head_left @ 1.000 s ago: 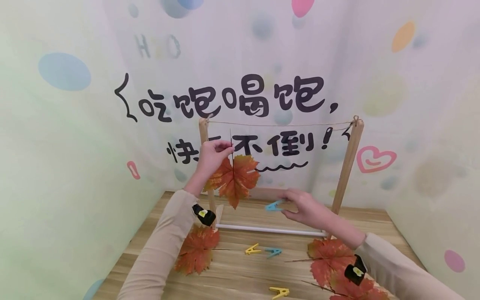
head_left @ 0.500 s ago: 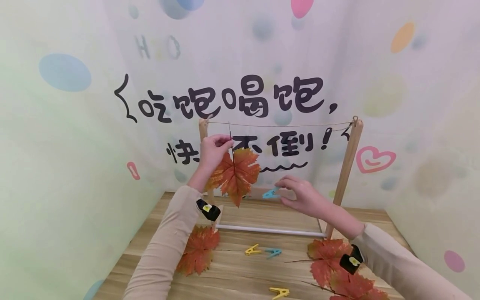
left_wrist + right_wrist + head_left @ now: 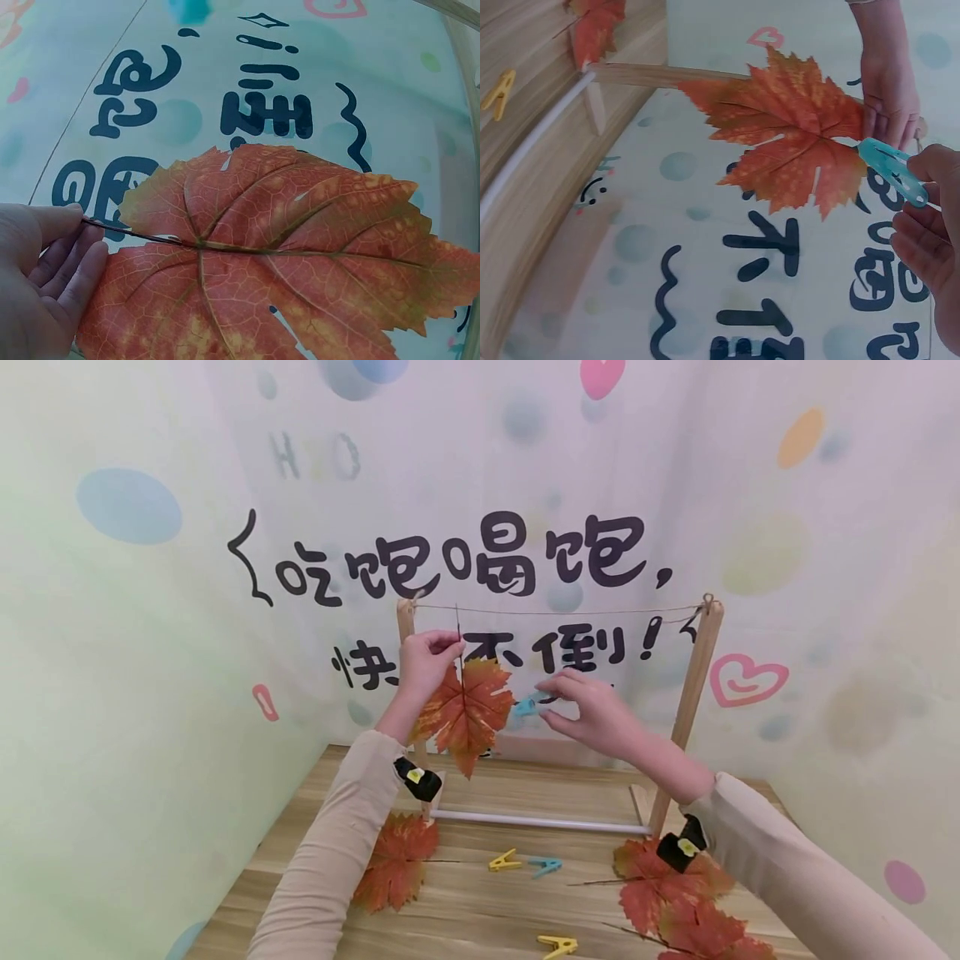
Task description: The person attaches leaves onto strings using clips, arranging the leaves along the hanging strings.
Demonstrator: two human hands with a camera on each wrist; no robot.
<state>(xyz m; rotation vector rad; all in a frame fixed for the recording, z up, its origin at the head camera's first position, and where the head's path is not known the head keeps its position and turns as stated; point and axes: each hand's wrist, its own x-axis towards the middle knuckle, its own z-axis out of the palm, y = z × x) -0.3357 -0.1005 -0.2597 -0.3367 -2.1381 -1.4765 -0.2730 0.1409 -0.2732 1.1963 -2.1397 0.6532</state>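
My left hand pinches the dark stem of an orange-red artificial leaf, which hangs tip down. The stem's upper end reaches the thin string near the left post. In the left wrist view, thumb and fingers grip the stem and the leaf spreads away from them. My right hand holds a light blue clothespin by its handles, just right of the leaf and below the string. The right wrist view shows that clothespin between thumb and fingers.
Two wooden posts carry the string, with a white rod low between them. On the wooden table lie a yellow clothespin, a blue clothespin, another yellow clothespin and several leaves, one at left.
My right hand has risen and moved left with the blue clothespin, towards the leaf. My left hand has lifted the leaf slightly, bringing its stem end up to the string.
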